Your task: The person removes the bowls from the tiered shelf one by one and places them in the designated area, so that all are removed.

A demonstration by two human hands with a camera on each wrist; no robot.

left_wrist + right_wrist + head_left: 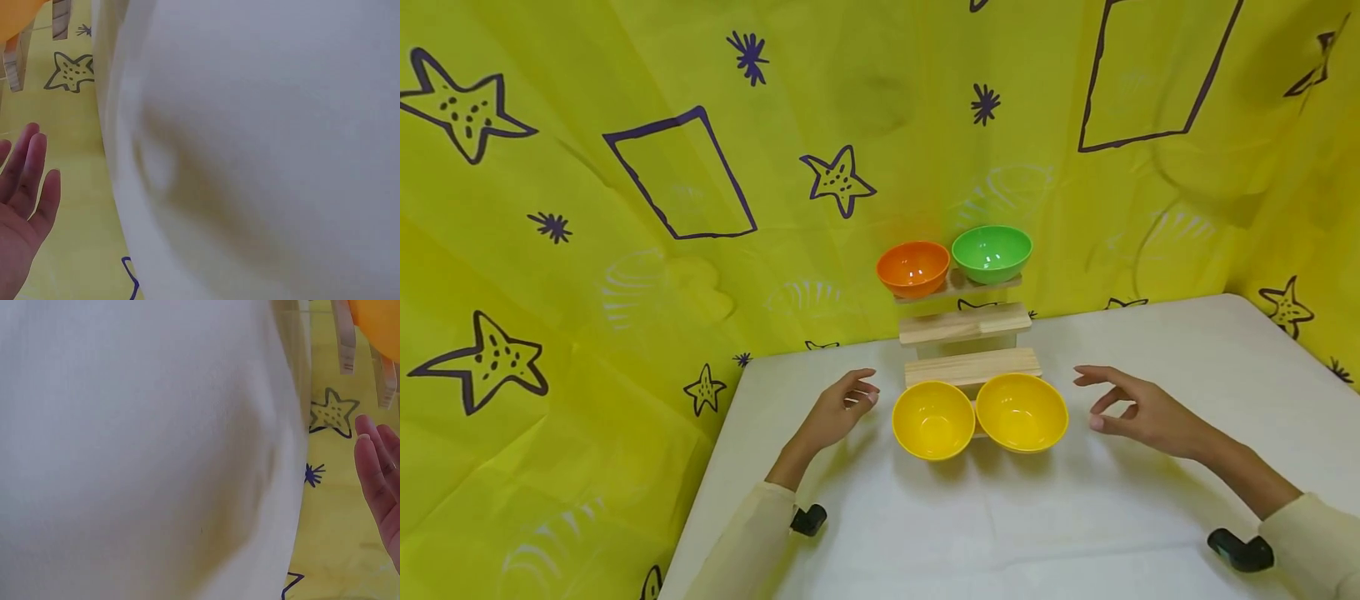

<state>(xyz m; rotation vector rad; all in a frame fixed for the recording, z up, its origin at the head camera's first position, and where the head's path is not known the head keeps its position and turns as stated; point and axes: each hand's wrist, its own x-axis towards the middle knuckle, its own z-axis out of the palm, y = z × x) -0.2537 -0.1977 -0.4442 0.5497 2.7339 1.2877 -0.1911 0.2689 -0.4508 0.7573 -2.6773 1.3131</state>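
Observation:
Two yellow bowls, a left one (pixel 933 422) and a right one (pixel 1022 413), sit side by side on the lowest step of a wooden stepped rack (pixel 973 366). On its top step stand an orange bowl (pixel 913 270) at left and a green bowl (pixel 992 254) at right. My left hand (pixel 838 410) is left of the yellow bowls, apart from them, fingers relaxed and holding nothing. To their right is my right hand (pixel 1142 412), loosely bent with thumb and fingers apart, also bare. Each wrist view shows its hand's fingers with part of a yellow bowl overhead.
The rack stands on a white-covered table (pixel 1000 533) near its back edge. Behind and at the sides hangs a yellow cloth (pixel 880 100) printed with stars and frames. A small black device is at each wrist, left (pixel 808 520) and right (pixel 1240 552).

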